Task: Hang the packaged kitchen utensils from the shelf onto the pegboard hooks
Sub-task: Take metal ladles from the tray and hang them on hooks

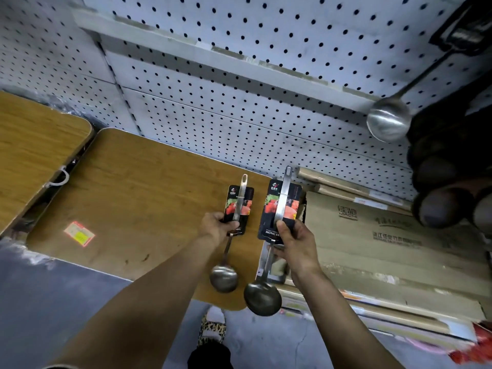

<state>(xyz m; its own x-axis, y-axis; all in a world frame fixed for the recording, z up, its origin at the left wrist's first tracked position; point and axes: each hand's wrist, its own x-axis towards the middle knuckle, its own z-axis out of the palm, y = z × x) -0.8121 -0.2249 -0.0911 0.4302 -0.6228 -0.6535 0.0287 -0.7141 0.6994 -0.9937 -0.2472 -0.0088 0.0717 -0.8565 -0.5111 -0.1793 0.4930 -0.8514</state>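
the big white pegboard already has one ladle hanging at the right (its hook is hard to see). two more ladles are not hung yet. over the brown table, the left hand holds a small ladle by its card. the right hand holds a bigger ladle, thumb on the handle, bowls hanging down.

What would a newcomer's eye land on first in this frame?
Two steel ladles on dark printed cards, the smaller ladle gripped by the left hand and the larger ladle by the right hand, above a brown wooden tabletop. Behind rises white perforated pegboard, one hung steel ladle at upper right.
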